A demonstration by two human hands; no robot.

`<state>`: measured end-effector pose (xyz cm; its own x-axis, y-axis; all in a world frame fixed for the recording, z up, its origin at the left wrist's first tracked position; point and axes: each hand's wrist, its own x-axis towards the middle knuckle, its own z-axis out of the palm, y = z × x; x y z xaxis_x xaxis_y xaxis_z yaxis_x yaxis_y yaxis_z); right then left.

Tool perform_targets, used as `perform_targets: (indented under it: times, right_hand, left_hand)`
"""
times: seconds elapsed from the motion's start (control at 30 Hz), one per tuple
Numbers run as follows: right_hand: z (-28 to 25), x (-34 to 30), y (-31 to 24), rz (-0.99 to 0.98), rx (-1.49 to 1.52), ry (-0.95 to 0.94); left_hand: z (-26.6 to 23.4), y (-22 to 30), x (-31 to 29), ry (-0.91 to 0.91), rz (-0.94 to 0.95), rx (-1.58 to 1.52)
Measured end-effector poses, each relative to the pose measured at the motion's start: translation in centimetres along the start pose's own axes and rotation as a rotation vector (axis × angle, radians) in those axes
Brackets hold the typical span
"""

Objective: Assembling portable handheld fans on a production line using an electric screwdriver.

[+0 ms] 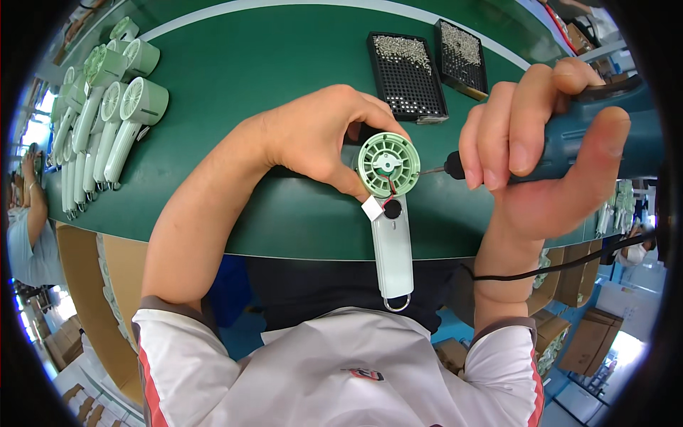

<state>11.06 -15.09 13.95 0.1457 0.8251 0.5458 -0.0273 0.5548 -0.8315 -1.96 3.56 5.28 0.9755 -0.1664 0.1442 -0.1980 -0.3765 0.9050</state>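
Note:
My left hand (324, 135) grips a small pale green handheld fan (393, 245) by its round head. The fan's open head faces up, showing a ribbed ring, thin red and black wires and a small white block beside them. Its handle points toward me, with a metal loop at the end. In my right hand (523, 135) is a blue electric screwdriver (590, 139), lying sideways with a black nose. The thin bit points left and reaches the right side of the fan head; whether it touches a screw cannot be made out.
Two black trays of small metal screws, a nearer one (407, 78) and a farther one (461, 57), lie at the back on the green table (284, 50). Several similar fans (128, 132) stand at the left. A black cable (569, 267) hangs at the right. Cardboard boxes (89, 285) stand below the table edge.

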Motion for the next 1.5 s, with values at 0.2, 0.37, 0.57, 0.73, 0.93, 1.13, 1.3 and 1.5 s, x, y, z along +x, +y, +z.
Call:
perform_targets:
  times: [0.2,0.37,0.57,0.73,0.93,1.13,1.3,1.5]
  right_hand:
    - [-1.2,1.0,1.1,-0.036,0.008,-0.132]
    - [-1.7,1.6,2.7,-0.071,0.038,-0.253]
    - [-1.1,0.7,3.6,-0.057,-0.083,-0.189]
    - [1.5,0.0,3.6,-0.022,-0.238,-0.044]
    - [2.3,-1.8,3.8,0.116,-0.026,0.266]
    - [2.1,-2.5,3.8,0.025,-0.041,0.156]
    - [1.7,-2.0,4.3,0.047,-0.028,0.148]
    - [2.2,-2.1,4.3,0.016,-0.032,0.134]
  left_hand:
    - [0.2,0.0,0.3,0.003,0.021,-0.022]
    - [0.3,0.0,0.0,0.009,-0.02,0.02]
    - [0.3,-0.7,0.6,0.027,0.02,0.007]
    - [-0.4,-0.3,-0.4,0.061,-0.009,0.017]
    - [1.1,-1.9,0.9,0.066,0.198,0.047]
    - [1.5,-1.5,0.5,0.077,0.146,0.066]
    - [1.0,-1.6,0.4,0.075,0.107,0.041]
    - [0.7,-0.2,-0.3,0.065,0.073,0.043]
